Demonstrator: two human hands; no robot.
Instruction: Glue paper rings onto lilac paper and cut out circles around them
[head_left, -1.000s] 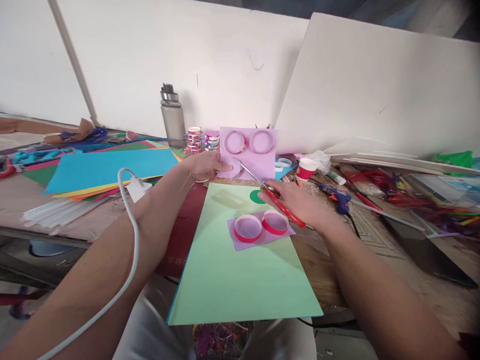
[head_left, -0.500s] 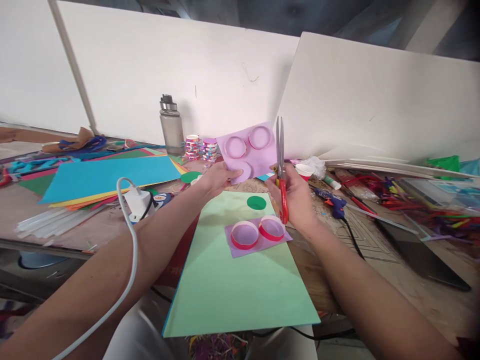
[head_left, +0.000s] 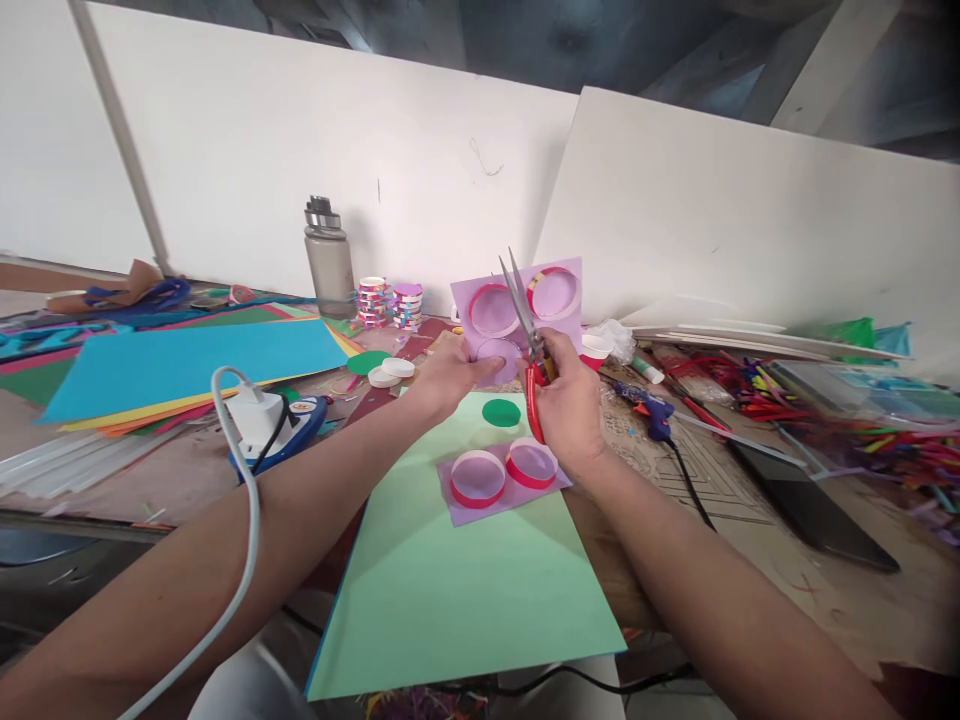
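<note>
Left hand (head_left: pixel 450 375) is pinching the lower-left corner of an upright purple sheet (head_left: pixel 568 326), thumb in front, remaining fingers mostly hidden. Right hand (head_left: pixel 574 402) is closed around the red handles of the scissors (head_left: pixel 534 348), blades up and slightly parted. Blades cross the front of the sheet between its two rings (head_left: pixel 491 288); can't tell if they touch it. So the held sheet sits between both hands, left grip on its corner, right-hand fingers close to its lower-right edge. Progress, as a judgement: two rings in place on the held sheet, its outer edges still straight around them, so no trimming close to the rings yet. A purple circle (head_left: pixel 501 349) shows by the left thumb; can't tell if it's loose or part of the sheet. Smaller purple piece (head_left: pixel 517 497), two red-banded rings (head_left: pixel 478 501) on it, lies on the light green sheet (head_left: pixel 480 590), also untrimmed. Green disc (head_left: pixel 501 412) just beyond it is already round. Trimming around four rings looks left.
</note>
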